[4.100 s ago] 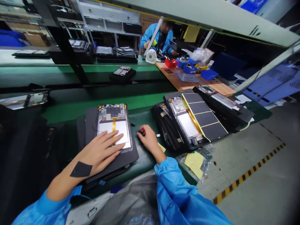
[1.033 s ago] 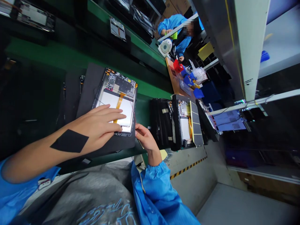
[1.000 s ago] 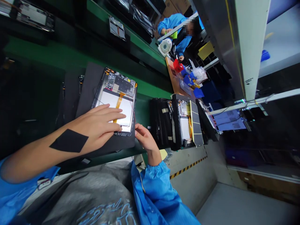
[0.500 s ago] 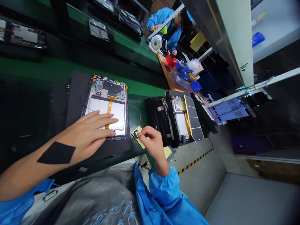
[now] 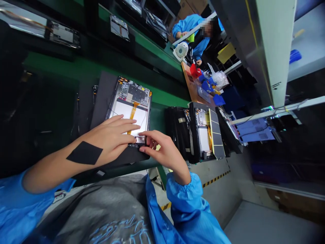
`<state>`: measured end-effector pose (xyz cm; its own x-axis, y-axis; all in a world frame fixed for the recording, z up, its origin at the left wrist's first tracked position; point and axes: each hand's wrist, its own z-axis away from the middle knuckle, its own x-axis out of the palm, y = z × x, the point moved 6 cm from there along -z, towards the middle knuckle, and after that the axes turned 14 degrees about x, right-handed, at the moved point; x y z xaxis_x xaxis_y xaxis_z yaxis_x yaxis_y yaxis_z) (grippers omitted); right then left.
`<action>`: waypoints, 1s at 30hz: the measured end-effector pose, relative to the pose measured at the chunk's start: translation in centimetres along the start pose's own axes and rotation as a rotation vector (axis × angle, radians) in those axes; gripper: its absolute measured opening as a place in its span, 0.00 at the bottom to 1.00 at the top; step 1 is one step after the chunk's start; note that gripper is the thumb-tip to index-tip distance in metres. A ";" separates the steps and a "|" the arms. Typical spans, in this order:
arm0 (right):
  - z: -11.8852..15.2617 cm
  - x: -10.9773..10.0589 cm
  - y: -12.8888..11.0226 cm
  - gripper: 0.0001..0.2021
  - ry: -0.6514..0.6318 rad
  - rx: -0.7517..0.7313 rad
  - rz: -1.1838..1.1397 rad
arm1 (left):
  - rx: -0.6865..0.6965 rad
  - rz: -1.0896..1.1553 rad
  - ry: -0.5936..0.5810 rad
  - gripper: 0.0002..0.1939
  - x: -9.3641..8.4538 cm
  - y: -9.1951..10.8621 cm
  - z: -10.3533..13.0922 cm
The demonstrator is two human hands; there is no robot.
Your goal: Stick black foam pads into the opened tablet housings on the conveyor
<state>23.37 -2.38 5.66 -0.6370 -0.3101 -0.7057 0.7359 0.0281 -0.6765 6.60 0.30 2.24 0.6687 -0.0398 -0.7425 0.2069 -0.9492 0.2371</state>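
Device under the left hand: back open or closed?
Open: the device shows its bare circuit board and orange ribbon.

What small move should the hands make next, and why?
Perhaps the right hand should press its forefinger down near the lower right corner of the opened tablet: that fingertip is there, and the left hand lies spread over the tablet, likely steadying it.

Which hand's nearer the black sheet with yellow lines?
Right. Right hand: left of the sheet in view, at the near right corner of the open black-framed tablet. Left hand: farther left, over the tablet.
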 end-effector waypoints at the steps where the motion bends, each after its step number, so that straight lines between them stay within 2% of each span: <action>1: 0.2 0.0 -0.1 0.09 0.032 -0.015 0.035 | -0.005 0.005 0.008 0.23 0.0 0.0 0.0; 3: 0.6 0.1 -0.3 0.04 0.081 -0.018 0.077 | -0.029 0.024 0.011 0.23 -0.1 0.0 -0.1; 5: 0.8 0.2 0.1 0.03 0.086 0.057 -0.011 | -0.030 0.033 0.010 0.23 -0.1 0.1 -0.2; 10: 0.7 1.5 2.1 0.15 -0.025 0.404 -0.582 | -0.005 0.029 0.026 0.22 -0.1 0.1 -0.3; 13: 0.8 2.6 2.2 0.18 -0.010 0.491 -0.704 | 0.009 0.011 0.026 0.22 -0.2 0.2 -0.4; 18: 1.4 3.2 2.0 0.19 0.177 0.508 -0.632 | 0.013 -0.013 0.020 0.25 -0.5 0.6 -0.9; 24: 1.7 3.4 2.1 0.19 0.228 0.504 -0.571 | 0.045 -0.063 0.050 0.24 -0.1 0.7 -1.0; 27: 1.8 3.5 2.0 0.16 0.233 0.480 -0.504 | 0.063 -0.093 0.099 0.23 0.2 0.7 -0.9; 30: 2.2 3.3 1.7 0.13 0.293 0.468 -0.377 | 0.064 -0.101 0.132 0.22 0.5 0.7 -0.8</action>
<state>23.06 -5.40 2.62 -0.8575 0.0546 -0.5117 0.4310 -0.4671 -0.7721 7.60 -0.14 2.54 0.7357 0.0939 -0.6707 0.2347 -0.9643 0.1224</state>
